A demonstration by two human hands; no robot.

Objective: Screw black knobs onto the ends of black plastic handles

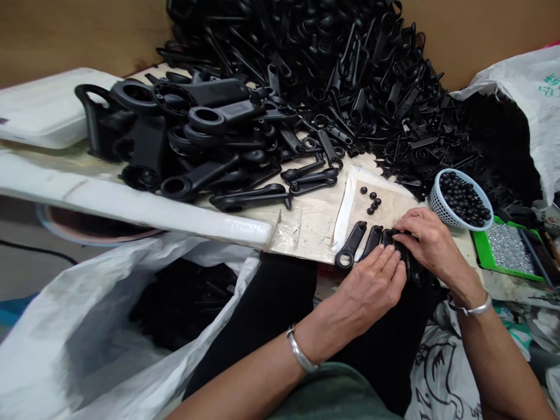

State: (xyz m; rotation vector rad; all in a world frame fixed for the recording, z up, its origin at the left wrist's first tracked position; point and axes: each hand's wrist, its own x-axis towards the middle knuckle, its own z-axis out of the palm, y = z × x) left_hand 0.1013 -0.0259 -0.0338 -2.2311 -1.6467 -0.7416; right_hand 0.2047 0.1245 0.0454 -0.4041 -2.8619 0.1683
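- Black plastic levers (365, 244) lie in a short row at the near edge of the table (306, 224), side by side on a pale sheet; the leftmost shows its round eye end nearest the person.
- Left hand (371, 286) lies flat, fingers extended onto the near ends of the row, pressing rather than clasping; nothing is enclosed in it.
- Right hand (426, 239) curls over the right end of the row, fingertips pinching one lever there; whether a small piece sits under the fingers cannot be told.
- A few loose black caps (371, 199) lie just beyond the row, and a white basket (459, 201) of the same caps stands to the right, with a green tray (507, 251) of small metal bits beside it.
- The step in hand looks like fitting or aligning the row of levers; a next move would call for a steady hold on the lever and a cap taken from nearby.
- A great heap of black parts (350, 76) fills the far side.
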